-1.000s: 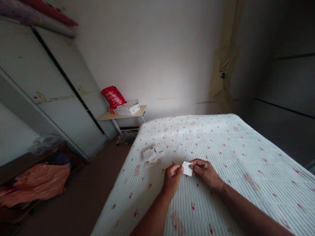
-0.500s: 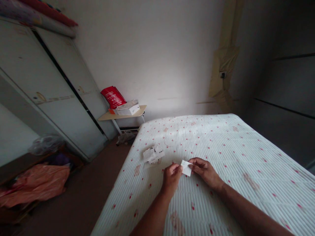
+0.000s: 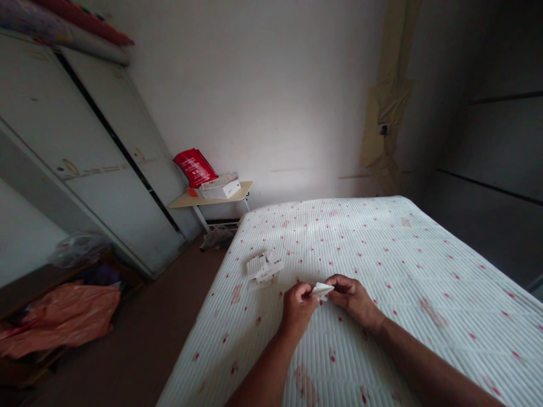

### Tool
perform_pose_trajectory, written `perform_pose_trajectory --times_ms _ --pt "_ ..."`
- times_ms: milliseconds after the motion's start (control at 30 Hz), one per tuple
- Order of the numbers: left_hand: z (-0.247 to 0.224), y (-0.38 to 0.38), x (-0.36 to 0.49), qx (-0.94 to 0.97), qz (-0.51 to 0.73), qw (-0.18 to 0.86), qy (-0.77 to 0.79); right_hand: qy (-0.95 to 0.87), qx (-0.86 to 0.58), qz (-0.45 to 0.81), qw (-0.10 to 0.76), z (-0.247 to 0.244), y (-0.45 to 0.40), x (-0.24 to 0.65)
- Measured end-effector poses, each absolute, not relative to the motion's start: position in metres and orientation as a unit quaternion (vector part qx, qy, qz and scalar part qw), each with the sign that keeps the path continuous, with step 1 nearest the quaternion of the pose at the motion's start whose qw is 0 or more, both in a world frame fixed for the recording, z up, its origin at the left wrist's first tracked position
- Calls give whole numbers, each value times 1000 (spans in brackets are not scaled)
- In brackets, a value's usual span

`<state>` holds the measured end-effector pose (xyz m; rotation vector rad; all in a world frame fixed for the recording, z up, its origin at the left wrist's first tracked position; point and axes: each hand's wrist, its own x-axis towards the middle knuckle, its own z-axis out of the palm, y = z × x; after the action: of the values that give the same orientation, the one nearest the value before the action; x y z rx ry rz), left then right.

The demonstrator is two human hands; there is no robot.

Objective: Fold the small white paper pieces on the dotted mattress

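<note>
Between my two hands, just above the mattress point(image 3: 360, 243), is a small piece of white paper point(image 3: 323, 289), tilted and seemingly folded. My left hand point(image 3: 298, 305) pinches its left side between thumb and fingers. On its right side, my right hand point(image 3: 353, 298) grips the other edge with bent fingers. A loose pile of printed white papers point(image 3: 265, 267) lies on the mattress, ahead and to the left of my left hand. My fingers partly cover the paper's edges.
Beyond the mattress's far left corner stands a small table point(image 3: 186, 200) bearing a red bag point(image 3: 195, 168) and a white box point(image 3: 221, 189). A wardrobe point(image 3: 89, 141) lines the left side. Orange plastic point(image 3: 72, 316) lies at lower left. A wall socket point(image 3: 383, 129) is ahead.
The white paper has turned from a flat, face-up square to a narrower, tilted, folded-looking shape. Both hands have shifted only slightly and keep their hold. The paper pile has stayed put.
</note>
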<state>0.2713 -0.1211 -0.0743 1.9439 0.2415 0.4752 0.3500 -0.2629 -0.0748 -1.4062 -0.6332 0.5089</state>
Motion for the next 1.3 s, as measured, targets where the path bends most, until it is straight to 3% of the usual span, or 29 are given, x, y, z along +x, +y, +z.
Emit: perform_pose_trajectory --times_ms 433,667,1033,1300 --pt "-77 -121 271 830 247 494 80 -286 -619 226 696 -76 -264 352" --pt "-77 -122 271 794 224 557 94 -286 -588 192 732 -85 -262 356" --pt "-75 -124 265 824 288 484 72 -319 -631 132 695 -75 -265 350" --pt "-72 -124 267 832 264 483 67 -295 -660 186 666 -74 -265 351"
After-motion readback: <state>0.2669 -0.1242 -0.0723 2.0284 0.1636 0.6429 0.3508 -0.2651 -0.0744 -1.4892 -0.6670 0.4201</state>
